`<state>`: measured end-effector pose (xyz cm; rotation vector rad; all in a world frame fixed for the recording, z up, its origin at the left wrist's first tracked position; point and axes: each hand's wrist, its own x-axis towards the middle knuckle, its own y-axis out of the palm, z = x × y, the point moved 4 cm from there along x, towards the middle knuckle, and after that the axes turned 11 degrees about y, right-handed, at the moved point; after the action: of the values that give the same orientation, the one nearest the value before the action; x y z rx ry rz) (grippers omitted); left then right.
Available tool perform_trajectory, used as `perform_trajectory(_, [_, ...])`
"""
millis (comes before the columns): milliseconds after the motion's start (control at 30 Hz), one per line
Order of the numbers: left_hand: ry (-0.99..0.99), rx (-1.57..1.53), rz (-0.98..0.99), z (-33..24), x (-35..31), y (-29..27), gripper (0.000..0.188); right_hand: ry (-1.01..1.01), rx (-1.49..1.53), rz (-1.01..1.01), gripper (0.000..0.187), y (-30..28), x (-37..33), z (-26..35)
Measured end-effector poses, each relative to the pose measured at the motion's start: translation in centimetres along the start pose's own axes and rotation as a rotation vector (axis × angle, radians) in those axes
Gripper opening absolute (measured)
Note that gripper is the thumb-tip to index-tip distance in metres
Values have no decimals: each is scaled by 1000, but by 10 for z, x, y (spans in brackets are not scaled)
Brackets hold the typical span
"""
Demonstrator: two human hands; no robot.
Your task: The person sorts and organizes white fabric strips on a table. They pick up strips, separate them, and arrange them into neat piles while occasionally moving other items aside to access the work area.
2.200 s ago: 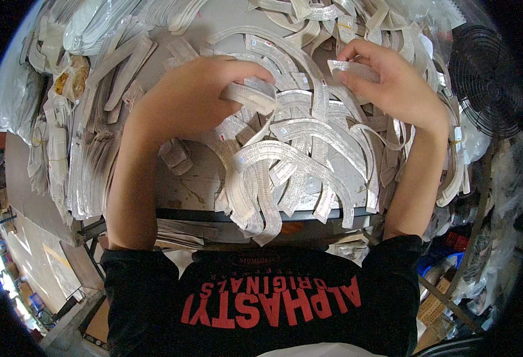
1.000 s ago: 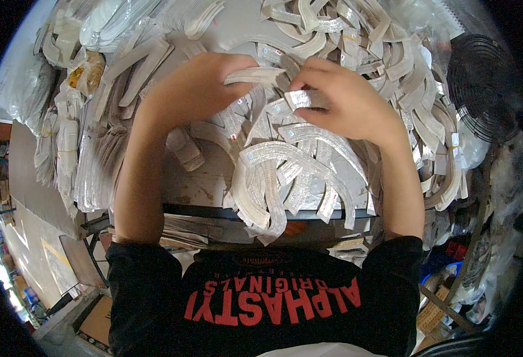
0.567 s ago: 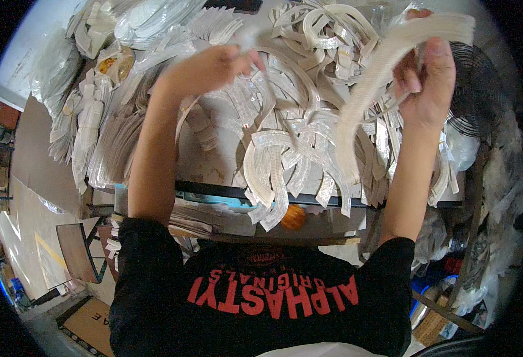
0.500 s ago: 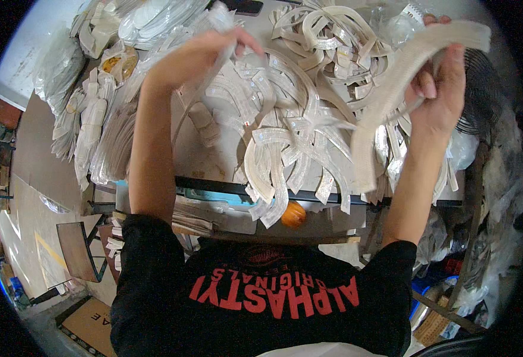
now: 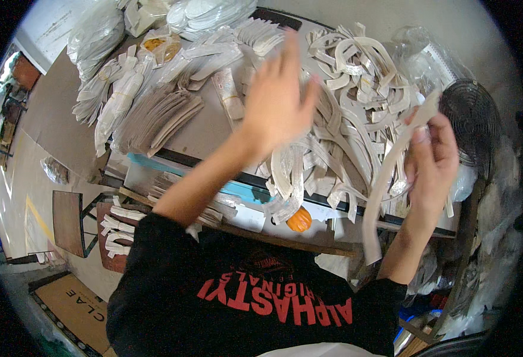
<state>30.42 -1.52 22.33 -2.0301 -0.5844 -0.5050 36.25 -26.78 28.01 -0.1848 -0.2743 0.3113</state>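
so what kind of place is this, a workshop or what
Probably a small workshop, perhaps for shoe or leather parts. The table is heaped with pale curved strips, with bundled stacks beside them; the right hand holds one long strip, and a fan stands nearby.

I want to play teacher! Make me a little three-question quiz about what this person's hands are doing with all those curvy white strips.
1. True or false: the right hand holds a long curved strip.
2. Where is the left hand?
A. flat on the floor
B. raised, fingers spread, over the pile of curved white pieces
C. inside a bag
3. Fill in: a small ____-coloured round thing sits under the table edge.

Key: 1 true; 2 B; 3 orange.
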Motion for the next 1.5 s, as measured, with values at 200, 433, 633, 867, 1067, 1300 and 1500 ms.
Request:
perform_trajectory(200, [-74, -1549, -141, -56, -101, -7, 65, -621, -400, 284, 47, 109, -42, 29])
perform_trajectory(433, [-487, -1794, -304, -35, -144, -23, 66, -363, -397, 518, 71, 166, -64, 31])
perform_trajectory(633, [-581, -1816, -318, -30, -161, -19, 66, -401, -554, 640, 65, 191, -75, 18])
perform_trajectory(867, [-426, -1366, -396, -11, -158, -25, 64, -322, -292, 679, 71, 194, -76, 8])
perform_trajectory(1067, [-320, -1195, -370, -2, -157, -45, 64, -435, -352, 840, 41, 201, -67, 13])
perform_trajectory(1300, [-44, 320, -376, 64, -154, -104, 43, 323, 341, 866, 17, 201, -32, -14])
perform_trajectory(1500, [-220, 753, -117, 115, -159, -109, 28, 115, -119, 844, 20, 233, -7, -26])
